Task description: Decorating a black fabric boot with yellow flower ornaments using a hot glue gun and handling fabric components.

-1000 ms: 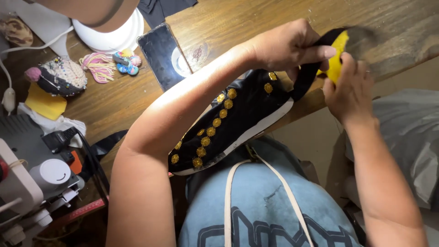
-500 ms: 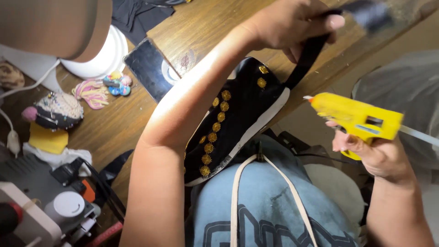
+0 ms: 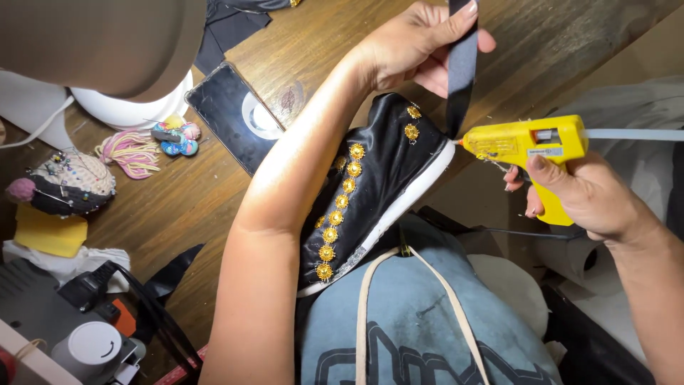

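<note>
The left hand (image 3: 413, 46) pinches a black strap (image 3: 461, 68) upright above the black gold-studded garment (image 3: 370, 192) at the worktop (image 3: 214, 207) edge — the right hand (image 3: 584, 192) grips a yellow glue gun (image 3: 527, 146), its nozzle touching the strap's lower end.

Wooden table (image 3: 178, 207): phone (image 3: 228, 125), pincushion (image 3: 68, 184).

Cluttered wooden table (image 3: 214, 207), warm light.

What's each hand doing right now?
Left hand: closed, pinching the black strap.
Right hand: closed around the yellow glue gun.
</note>
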